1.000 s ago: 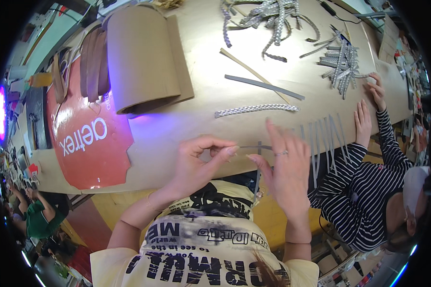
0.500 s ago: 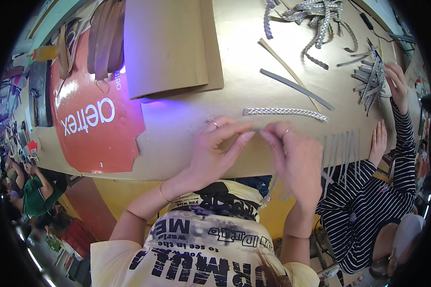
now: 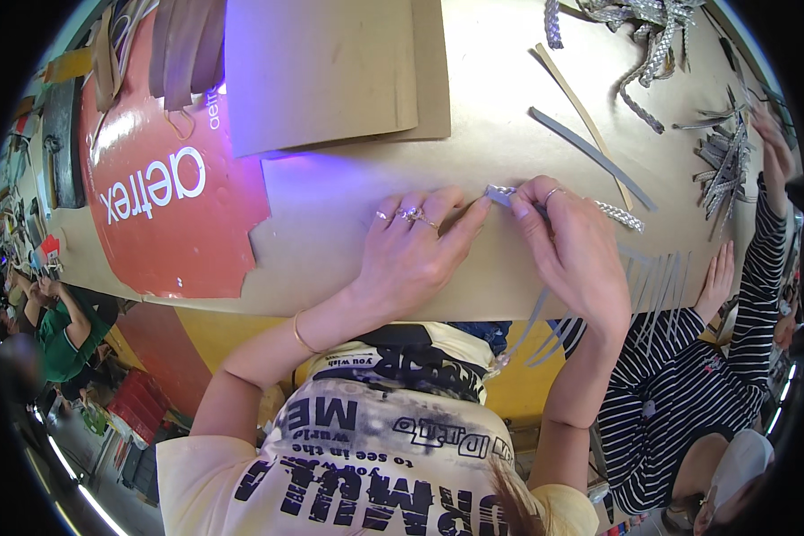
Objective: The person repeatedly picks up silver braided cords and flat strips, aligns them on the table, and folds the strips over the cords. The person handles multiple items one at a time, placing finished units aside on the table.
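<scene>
A flat grey strip end [image 3: 502, 196] lies over the left end of a silver braided band [image 3: 618, 215] on the table. My left hand [image 3: 417, 246] pinches the strip's tip between thumb and forefinger. Just to its right, my right hand [image 3: 573, 246] is closed on the same strip and covers the middle of the braid. Thin grey strands [image 3: 545, 332] hang by my right wrist over the table edge, and more narrow strands [image 3: 661, 279] fan out right of it. Whether they join the held strip is hidden.
Beyond my hands lie a loose grey strip [image 3: 590, 156] and a tan strip [image 3: 576, 112]. Braided bands [image 3: 657, 40] and cut grey pieces [image 3: 724, 161] are heaped far right, near a co-worker's hand [image 3: 773, 147]. Left are folded brown cardboard [image 3: 322, 80] and a red sheet [image 3: 170, 214].
Both hands have moved farther from me, bringing the grey strip onto the braid's left end. My right hand now covers part of the braid. The view has shifted slightly.
</scene>
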{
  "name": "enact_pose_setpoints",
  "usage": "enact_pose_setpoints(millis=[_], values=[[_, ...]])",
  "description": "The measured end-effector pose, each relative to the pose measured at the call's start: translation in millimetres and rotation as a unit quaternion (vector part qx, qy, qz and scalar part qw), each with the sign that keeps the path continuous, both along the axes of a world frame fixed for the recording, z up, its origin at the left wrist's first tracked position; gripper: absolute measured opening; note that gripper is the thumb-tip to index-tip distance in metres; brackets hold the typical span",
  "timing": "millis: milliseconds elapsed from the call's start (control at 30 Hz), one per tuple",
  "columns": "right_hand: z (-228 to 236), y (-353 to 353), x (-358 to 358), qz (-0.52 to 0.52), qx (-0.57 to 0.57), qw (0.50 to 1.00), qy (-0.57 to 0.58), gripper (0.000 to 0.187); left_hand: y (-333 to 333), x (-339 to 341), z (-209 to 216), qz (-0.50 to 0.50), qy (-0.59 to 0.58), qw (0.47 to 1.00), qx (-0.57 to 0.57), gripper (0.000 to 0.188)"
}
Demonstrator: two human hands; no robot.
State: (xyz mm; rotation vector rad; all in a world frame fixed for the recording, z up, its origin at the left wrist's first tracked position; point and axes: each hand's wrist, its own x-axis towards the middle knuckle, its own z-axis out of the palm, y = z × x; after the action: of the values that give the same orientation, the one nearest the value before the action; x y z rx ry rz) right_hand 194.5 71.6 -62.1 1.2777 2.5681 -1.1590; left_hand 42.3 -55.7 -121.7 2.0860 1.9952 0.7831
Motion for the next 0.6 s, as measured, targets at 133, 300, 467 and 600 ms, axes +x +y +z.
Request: enact_pose_setpoints(millis=[133, 300, 467, 600], values=[[-1.1, 2.4, 0.3, 0.002, -0.013, 1.0, -0.016, 0.017, -0.8, -1.2, -1.0, -0.011, 0.009, 1.0, -0.002, 0.039], [-2.1, 3.2, -1.6, 0.011, 0.003, 1.0, -0.016, 0.016, -0.2, -2.0, -3.5, -0.013, 0.008, 1.0, 0.004, 0.038], [-2.6, 2.2, -1.4, 0.014, 0.011, 1.0, -0.015, 0.016, -1.9, -2.3, -4.4, -0.01, -0.018, 1.0, 0.003, 0.038], [-3.7, 2.9, -1.5, 0.021, 0.02, 0.999, -0.017, 0.016, -2.3, -3.5, -4.7, -0.012, -0.032, 0.999, 0.005, 0.039]])
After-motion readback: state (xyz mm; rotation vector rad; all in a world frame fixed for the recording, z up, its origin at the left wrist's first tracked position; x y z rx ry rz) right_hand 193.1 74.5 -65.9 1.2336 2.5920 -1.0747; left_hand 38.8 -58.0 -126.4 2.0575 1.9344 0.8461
